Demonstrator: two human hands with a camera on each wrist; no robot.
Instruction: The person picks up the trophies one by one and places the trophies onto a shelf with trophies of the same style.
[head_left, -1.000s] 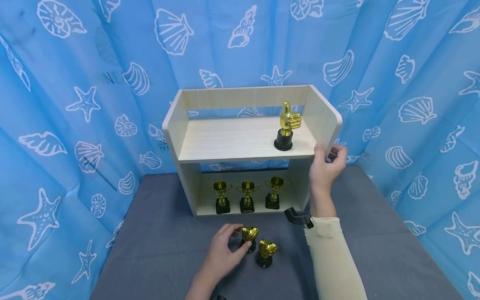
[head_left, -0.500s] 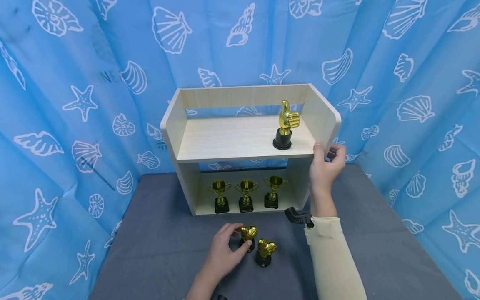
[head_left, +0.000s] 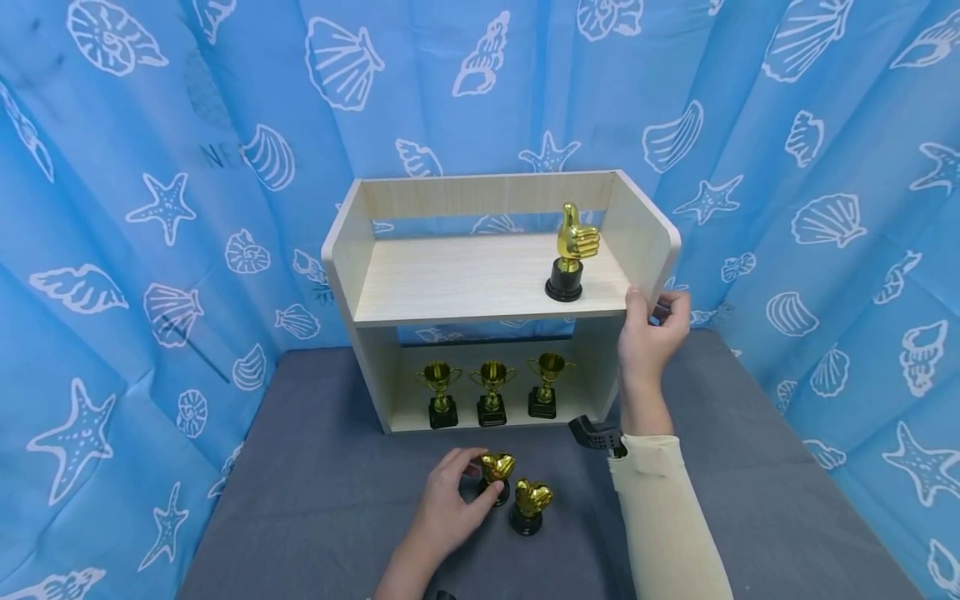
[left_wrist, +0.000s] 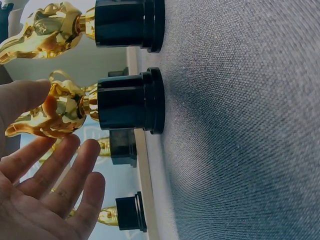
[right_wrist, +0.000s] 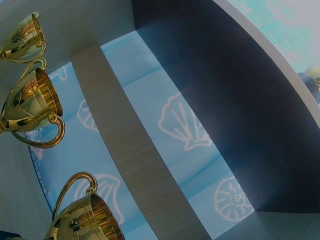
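My left hand [head_left: 448, 507] pinches the gold top of a thumbs-up trophy [head_left: 498, 465] between thumb and fingertips. Its round black base [left_wrist: 125, 101] is down on the grey cloth in the left wrist view. Just to its right stands a second gold trophy [head_left: 533, 498] of the same kind, untouched. My right hand [head_left: 651, 340] grips the right side panel of a pale wooden shelf [head_left: 450, 283], thumb on the front edge at the upper board. A thumbs-up trophy [head_left: 577, 242] stands on that board, near the right. The right hand does not show in the right wrist view.
On the lower board stand three gold cup trophies: left [head_left: 439, 377], middle [head_left: 492, 379] and right [head_left: 551, 368]. A blue curtain [head_left: 247, 208] with white shell prints hangs behind and at both sides. Grey cloth [head_left: 300, 500] covers the table.
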